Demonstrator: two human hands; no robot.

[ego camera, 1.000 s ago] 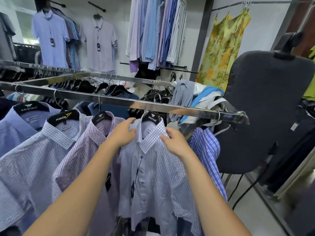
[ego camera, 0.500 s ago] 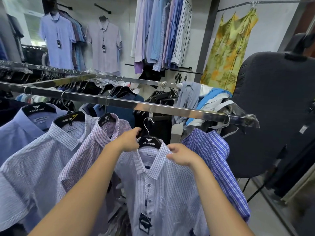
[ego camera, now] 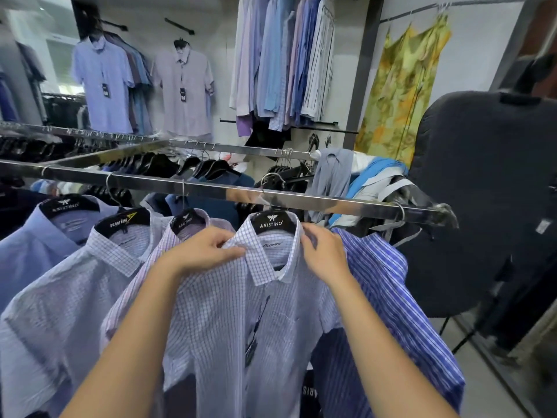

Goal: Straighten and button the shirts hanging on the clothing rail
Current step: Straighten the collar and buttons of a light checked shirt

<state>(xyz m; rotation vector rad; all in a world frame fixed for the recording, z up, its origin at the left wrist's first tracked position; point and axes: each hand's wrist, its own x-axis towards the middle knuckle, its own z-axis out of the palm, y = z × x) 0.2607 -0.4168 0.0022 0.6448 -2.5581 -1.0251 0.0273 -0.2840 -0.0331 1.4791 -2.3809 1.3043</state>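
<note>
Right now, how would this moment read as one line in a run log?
step: straighten collar | left hand: pinching collar | right hand: gripping collar | item: checked shirt on rail | top button: open

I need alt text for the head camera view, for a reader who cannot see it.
Two bare hands, left hand and right hand, grip the collar of a checked shirt on a black hanger hanging from a metal rail. More shirts hang on either side.

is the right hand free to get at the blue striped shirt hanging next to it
Probably yes: the right hand rests on the collar of the white checked shirt, and the blue striped shirt hangs directly beside it, nothing between.
</note>
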